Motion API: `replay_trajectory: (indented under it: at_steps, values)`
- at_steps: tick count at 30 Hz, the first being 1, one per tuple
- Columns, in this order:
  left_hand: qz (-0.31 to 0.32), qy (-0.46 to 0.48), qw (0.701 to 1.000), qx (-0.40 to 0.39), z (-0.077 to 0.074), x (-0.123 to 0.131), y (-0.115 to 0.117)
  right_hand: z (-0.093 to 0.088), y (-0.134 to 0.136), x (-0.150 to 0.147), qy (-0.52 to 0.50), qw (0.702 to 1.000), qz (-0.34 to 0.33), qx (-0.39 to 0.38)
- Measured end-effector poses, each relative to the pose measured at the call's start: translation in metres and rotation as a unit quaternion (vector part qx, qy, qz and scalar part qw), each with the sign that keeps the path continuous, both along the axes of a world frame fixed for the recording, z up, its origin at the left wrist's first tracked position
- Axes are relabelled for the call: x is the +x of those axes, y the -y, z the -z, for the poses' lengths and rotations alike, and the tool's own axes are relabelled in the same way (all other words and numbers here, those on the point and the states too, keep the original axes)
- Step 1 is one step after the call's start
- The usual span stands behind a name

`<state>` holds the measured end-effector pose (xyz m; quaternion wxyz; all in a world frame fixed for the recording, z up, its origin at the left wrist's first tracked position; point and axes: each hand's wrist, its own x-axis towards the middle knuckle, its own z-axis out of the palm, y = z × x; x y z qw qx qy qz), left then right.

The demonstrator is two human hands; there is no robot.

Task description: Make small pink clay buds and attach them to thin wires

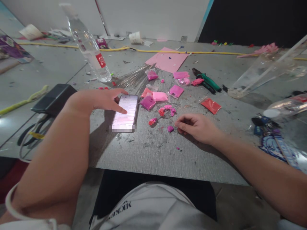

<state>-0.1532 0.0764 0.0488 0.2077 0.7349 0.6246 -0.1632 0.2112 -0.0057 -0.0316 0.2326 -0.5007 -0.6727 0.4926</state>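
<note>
A lit phone [127, 105] lies flat on the grey table. My left hand [103, 99] reaches over its left side, fingers apart, with the thumb on the screen. My right hand [195, 126] rests on the table with thumb and fingers pinched together; what they hold, if anything, is too small to make out. A purple clay lump [170, 128] is just left of those fingertips. Behind it sits a curved piece with pink and red clay flowers [162, 111]. A smaller red and purple clay piece [152, 121] lies between the phone and my right hand.
Clay packets [157, 96] and a red packet [211, 105] lie beyond my hands, near green-handled pliers [207, 81], thin wires [134, 76] and pink paper [168, 59]. A water bottle [88, 48] stands at left above a black adapter [54, 97]. Keys [263, 123] lie at right.
</note>
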Motion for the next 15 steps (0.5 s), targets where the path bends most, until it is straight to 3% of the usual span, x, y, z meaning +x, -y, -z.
replay_trajectory:
  at_steps: [4, 15]
  values:
    - [-0.051, 0.007, 0.999, 0.016, 0.009, -0.001, -0.009, -0.002, 0.001, -0.001, -0.003, 1.000, 0.005, -0.005]
    - [-0.026, 0.006, 0.998, 0.055, 0.025, -0.010, -0.020, -0.001, 0.000, -0.001, -0.008, 1.000, 0.006, -0.008]
